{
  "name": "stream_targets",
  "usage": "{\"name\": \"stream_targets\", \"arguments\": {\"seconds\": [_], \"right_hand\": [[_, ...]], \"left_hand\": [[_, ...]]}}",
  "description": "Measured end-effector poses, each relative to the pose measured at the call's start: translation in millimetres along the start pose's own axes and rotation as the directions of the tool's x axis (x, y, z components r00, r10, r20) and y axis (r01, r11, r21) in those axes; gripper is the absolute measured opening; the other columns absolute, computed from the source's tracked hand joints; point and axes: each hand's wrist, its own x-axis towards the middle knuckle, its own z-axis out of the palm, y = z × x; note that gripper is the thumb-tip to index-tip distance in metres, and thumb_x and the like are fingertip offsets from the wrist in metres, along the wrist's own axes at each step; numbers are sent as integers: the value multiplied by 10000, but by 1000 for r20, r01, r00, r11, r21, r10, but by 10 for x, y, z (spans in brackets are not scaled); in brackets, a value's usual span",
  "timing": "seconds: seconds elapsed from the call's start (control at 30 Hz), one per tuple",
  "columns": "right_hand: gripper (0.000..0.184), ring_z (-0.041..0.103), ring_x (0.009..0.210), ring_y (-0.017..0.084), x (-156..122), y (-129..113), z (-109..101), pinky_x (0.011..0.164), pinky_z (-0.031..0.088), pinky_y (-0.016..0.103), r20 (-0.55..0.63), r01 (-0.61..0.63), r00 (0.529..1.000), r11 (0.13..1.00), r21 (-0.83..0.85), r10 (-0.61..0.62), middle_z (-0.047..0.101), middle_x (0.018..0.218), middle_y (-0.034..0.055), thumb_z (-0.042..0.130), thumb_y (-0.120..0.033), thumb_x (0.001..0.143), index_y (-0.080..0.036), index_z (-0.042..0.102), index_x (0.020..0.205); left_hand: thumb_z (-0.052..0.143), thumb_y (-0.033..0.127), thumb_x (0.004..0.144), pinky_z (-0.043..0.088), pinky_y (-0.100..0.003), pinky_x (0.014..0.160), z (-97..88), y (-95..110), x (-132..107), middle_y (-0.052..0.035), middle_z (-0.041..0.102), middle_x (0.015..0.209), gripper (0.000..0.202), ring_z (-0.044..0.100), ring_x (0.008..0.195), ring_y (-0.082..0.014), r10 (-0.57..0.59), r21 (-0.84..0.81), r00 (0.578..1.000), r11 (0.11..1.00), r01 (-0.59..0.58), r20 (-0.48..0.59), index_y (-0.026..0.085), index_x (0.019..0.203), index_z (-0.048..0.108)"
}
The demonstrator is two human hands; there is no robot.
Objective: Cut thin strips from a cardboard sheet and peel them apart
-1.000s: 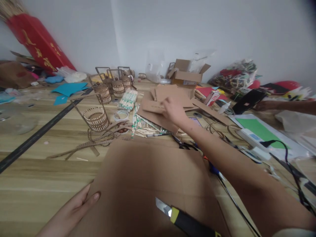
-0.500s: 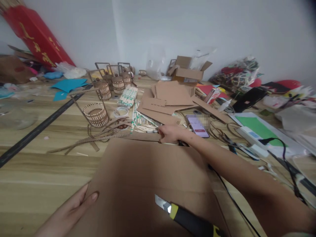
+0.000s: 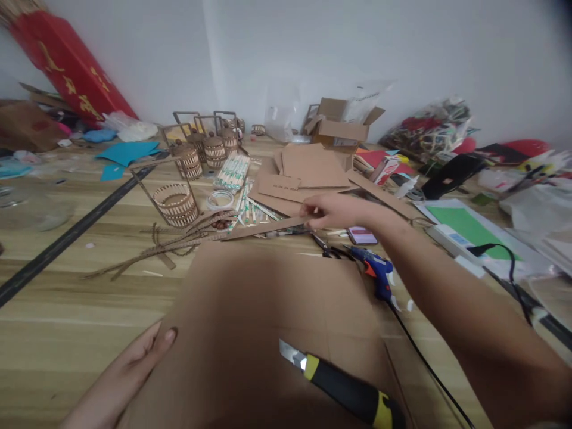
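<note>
Centre of frame: right hand (image 3: 333, 210), grip pinched narrow on the right end of one long cardboard strip (image 3: 263, 229), slanting down to the left just past the far edge of one large cardboard sheet (image 3: 268, 310). Lower left: left hand (image 3: 129, 366), grip wide and flat, holding nothing, resting on the sheet's left edge. On the sheet near the bottom edge: one knife (image 3: 339, 390), yellow and black, blade out and pointing up-left. Right of the sheet's far corner on the bench (image 3: 67, 333): one blue glue gun (image 3: 375, 271), black cord trailing to lower right; just beside it, one pair of scissors (image 3: 328, 247) and one phone (image 3: 361, 235). Left of centre: four small slatted cylinders (image 3: 175, 204), one near, three behind. Along the left: one long black ruler (image 3: 67, 238).
</note>
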Motion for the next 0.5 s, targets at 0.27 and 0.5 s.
{"name": "stream_targets", "arguments": {"seconds": [0.27,0.5], "right_hand": [[257,579,661,173,-745,620,-387,594,446,314,-206,-36,976,986,164,70,699,802,36,669,-477,850,-246,689,961],[377,573,694,182,-1083,334,-20,610,452,318,-350,49,937,983,177,16,661,861,50,648,-472,849,-208,663,1118]], "left_hand": [[937,660,412,624,-389,938,-12,277,253,-102,744,1263,973,456,1450,-371,44,35,964,999,-36,-261,187,1233,716],[912,717,468,619,-276,665,121,475,470,-62,818,968,1012,785,819,-255,44,-116,999,992,-46,-21,175,1281,651]]}}
